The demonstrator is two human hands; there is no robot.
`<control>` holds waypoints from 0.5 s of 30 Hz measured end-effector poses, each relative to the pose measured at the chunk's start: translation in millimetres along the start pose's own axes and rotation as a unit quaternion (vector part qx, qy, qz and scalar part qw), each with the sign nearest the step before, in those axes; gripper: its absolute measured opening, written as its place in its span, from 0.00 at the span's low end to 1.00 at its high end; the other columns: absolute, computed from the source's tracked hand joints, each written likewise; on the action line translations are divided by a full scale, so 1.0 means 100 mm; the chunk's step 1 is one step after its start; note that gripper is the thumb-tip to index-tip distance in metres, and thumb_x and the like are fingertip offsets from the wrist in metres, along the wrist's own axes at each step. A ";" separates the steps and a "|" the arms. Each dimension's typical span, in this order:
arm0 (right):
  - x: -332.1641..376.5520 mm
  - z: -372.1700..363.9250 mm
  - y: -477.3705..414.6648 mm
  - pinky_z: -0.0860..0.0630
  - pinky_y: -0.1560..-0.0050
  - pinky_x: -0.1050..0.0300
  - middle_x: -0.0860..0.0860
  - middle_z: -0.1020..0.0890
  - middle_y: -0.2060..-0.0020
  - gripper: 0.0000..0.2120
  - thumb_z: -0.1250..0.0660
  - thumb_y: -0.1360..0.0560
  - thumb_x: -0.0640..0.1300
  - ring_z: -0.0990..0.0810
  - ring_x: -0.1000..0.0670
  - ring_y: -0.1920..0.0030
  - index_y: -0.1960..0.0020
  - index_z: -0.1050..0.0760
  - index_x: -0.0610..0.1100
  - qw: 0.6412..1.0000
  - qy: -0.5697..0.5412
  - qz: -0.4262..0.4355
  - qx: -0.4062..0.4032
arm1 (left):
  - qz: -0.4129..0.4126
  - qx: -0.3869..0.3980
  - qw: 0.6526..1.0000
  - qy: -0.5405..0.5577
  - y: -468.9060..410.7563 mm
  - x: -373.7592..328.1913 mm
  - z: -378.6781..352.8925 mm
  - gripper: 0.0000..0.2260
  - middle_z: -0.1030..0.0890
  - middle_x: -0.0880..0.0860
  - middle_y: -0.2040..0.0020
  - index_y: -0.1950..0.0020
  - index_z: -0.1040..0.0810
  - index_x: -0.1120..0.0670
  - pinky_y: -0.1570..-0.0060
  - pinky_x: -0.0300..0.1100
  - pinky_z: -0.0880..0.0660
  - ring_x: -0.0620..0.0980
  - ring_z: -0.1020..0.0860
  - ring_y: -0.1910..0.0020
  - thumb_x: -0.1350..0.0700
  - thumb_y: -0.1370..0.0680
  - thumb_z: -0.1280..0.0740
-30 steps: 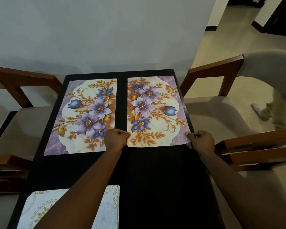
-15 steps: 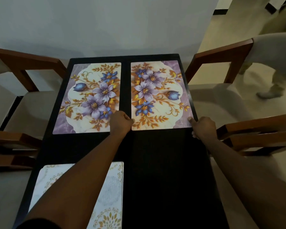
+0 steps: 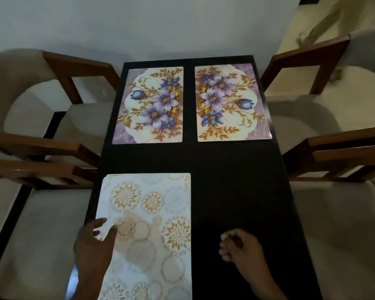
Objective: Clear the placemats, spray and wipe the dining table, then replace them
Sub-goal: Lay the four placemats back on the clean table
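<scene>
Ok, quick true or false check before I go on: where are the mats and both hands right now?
1. The left floral placemat and right floral placemat lie side by side at the far end of the table. True.
2. The right hand grips the right floral placemat. False: it is over bare table at the near right, well apart from that mat and holding nothing.
3. The left hand is over the white-and-gold placemat at the near left. True.
4. A fourth placemat lies at the near right. False: only bare table there.
</scene>
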State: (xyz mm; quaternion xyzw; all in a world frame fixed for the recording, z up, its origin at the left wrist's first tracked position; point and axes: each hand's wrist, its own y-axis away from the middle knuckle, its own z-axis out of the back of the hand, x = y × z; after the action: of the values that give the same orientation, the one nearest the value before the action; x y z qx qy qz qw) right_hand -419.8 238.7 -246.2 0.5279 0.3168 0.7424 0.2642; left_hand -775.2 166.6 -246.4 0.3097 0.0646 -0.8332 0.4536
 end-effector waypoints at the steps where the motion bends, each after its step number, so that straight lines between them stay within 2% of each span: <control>1: -0.15 -0.14 0.18 0.14 0.53 0.46 0.44 0.13 0.60 0.06 0.31 0.18 0.39 0.13 0.46 0.59 0.53 0.18 0.42 1.000 -0.005 -0.015 0.001 | 0.024 0.011 0.999 -0.044 0.03 0.27 0.12 0.16 0.17 0.57 0.41 0.39 0.17 0.53 0.41 0.55 0.22 0.61 0.19 0.44 0.54 0.26 0.20; 3: -0.38 -0.37 0.44 0.14 0.54 0.50 0.44 0.13 0.54 0.01 0.28 0.20 0.39 0.13 0.46 0.54 0.50 0.18 0.44 0.999 -0.022 -0.039 0.001 | 0.065 0.051 0.991 -0.106 0.05 0.69 0.32 0.21 0.18 0.59 0.38 0.35 0.18 0.55 0.37 0.61 0.23 0.63 0.21 0.40 0.52 0.26 0.20; 4: -0.47 -0.47 0.56 0.14 0.53 0.50 0.45 0.14 0.51 0.03 0.27 0.21 0.40 0.14 0.47 0.52 0.47 0.18 0.44 0.999 -0.026 -0.045 0.003 | 0.088 0.072 0.988 -0.106 0.09 0.84 0.41 0.23 0.18 0.59 0.37 0.33 0.19 0.55 0.36 0.61 0.24 0.63 0.21 0.40 0.51 0.25 0.21; 7: -0.60 -0.72 0.83 0.16 0.49 0.51 0.49 0.18 0.42 0.16 0.26 0.21 0.42 0.17 0.50 0.46 0.35 0.22 0.44 0.998 -0.016 -0.048 0.030 | 0.098 0.122 0.986 -0.051 0.28 1.04 0.57 0.27 0.19 0.60 0.35 0.29 0.22 0.57 0.35 0.59 0.25 0.63 0.20 0.38 0.50 0.25 0.21; 9: -0.65 -0.84 0.93 0.18 0.43 0.49 0.50 0.22 0.38 0.25 0.25 0.22 0.43 0.19 0.50 0.43 0.27 0.28 0.45 0.998 0.009 -0.044 0.050 | 0.097 0.136 0.986 -0.022 0.36 1.06 0.62 0.27 0.18 0.59 0.34 0.29 0.22 0.57 0.35 0.58 0.26 0.61 0.19 0.38 0.51 0.24 0.21; 12: -0.71 -0.97 1.02 0.22 0.33 0.48 0.52 0.25 0.40 0.32 0.23 0.23 0.45 0.22 0.48 0.41 0.23 0.31 0.46 0.997 0.072 -0.008 0.038 | 0.097 0.152 0.984 0.002 0.42 1.03 0.68 0.25 0.18 0.58 0.35 0.29 0.21 0.56 0.36 0.55 0.26 0.60 0.19 0.39 0.50 0.24 0.22; 13: -0.71 -0.99 1.03 0.23 0.33 0.50 0.53 0.26 0.41 0.33 0.22 0.24 0.46 0.23 0.49 0.42 0.23 0.32 0.47 0.996 0.086 0.005 0.029 | 0.094 0.153 0.984 0.010 0.44 1.02 0.68 0.24 0.18 0.57 0.35 0.30 0.21 0.56 0.36 0.55 0.26 0.59 0.19 0.40 0.50 0.23 0.22; 15: -0.72 -1.03 1.09 0.24 0.40 0.56 0.53 0.24 0.43 0.33 0.20 0.26 0.46 0.22 0.51 0.45 0.25 0.30 0.47 0.995 0.090 0.041 0.009 | 0.085 0.146 0.985 0.023 0.48 1.01 0.72 0.23 0.17 0.58 0.37 0.31 0.20 0.56 0.37 0.54 0.26 0.58 0.20 0.43 0.51 0.24 0.22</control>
State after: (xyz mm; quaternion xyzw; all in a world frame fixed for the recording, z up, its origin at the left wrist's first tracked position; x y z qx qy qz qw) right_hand -502.4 94.5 -233.6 0.4736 0.3236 0.7946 0.1990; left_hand -810.2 39.1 -238.4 0.3958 -0.0743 -0.7851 0.4706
